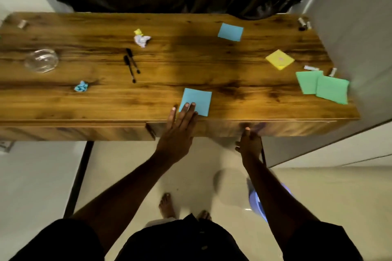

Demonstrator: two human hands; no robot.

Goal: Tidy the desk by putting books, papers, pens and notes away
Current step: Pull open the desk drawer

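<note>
Head view looked down on the wooden desk (106, 99), where my left hand (180, 127) lay flat, its straight fingers (187, 107) resting on the near corner of a blue note (199, 99) by the front edge. My right hand (249, 144) was against the desk's front face, too blurred for me to tell its grip. Two black pens (131, 63) lay left of centre. Green notes (322, 87) overlapped at the right end, near a yellow note (279, 60).

Dim warm light; broad shadow across desk (191, 44) centre; soft blur throughout; wide-angle bending at edges.
</note>
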